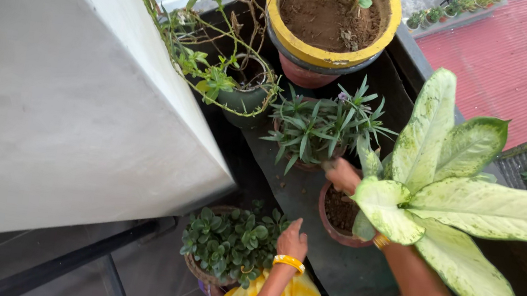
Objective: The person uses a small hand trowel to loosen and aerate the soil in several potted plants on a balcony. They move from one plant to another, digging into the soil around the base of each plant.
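Observation:
My left hand, with a yellow bangle at the wrist, hovers over a small succulent with round green leaves in a woven pot, index finger pointing up; it holds nothing. My right hand reaches forward to a brown clay pot holding a large plant with pale cream, green-edged leaves. Those leaves cover most of my right forearm and part of the hand, so its grip is hidden. The hand is close to the base of a spiky-leaved plant.
A big yellow-rimmed pot of soil stands at the back on a red pot. A dark pot with trailing vines sits beside a white wall. The pots rest on a dark ledge; a red roof lies below.

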